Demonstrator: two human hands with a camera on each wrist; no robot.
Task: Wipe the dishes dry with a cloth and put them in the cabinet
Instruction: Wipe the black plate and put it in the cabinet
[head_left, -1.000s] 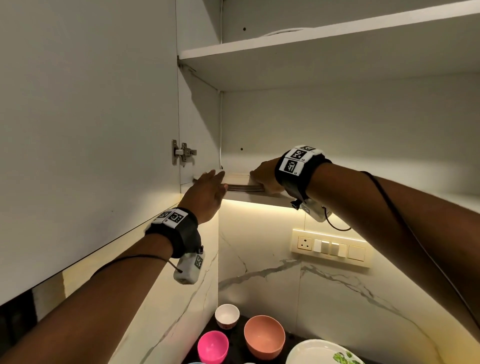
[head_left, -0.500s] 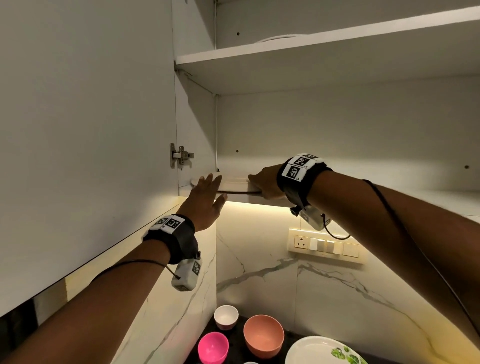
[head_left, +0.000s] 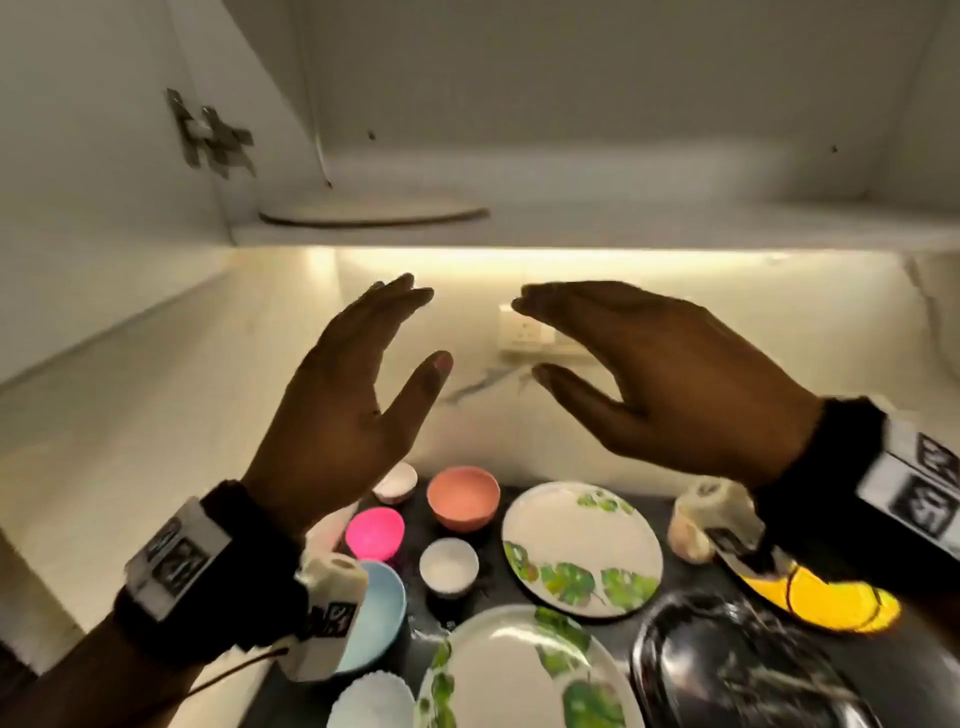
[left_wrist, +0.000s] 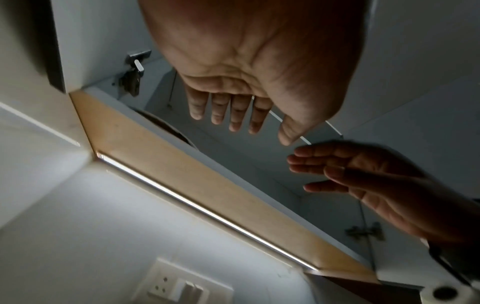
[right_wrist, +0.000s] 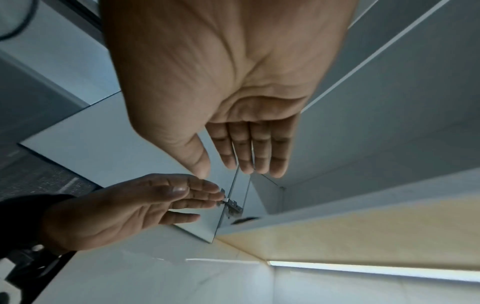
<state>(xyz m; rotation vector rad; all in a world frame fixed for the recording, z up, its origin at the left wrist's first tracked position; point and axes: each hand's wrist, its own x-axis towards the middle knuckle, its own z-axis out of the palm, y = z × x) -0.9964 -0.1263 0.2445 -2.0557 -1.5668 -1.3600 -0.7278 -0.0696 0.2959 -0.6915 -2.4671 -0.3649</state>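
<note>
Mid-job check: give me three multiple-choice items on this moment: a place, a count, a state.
1. Where is the plain plate? A on the counter; B on the cabinet shelf; C in a hand.
2. How many leaf-patterned plates lie on the counter? A one; B two; C four.
3. The left hand and right hand are: A both fists; B one fist; C both open, empty.
Answers: B, it lies flat at the shelf's left end; B, two show in the head view; C, wrist views show bare palms.
</note>
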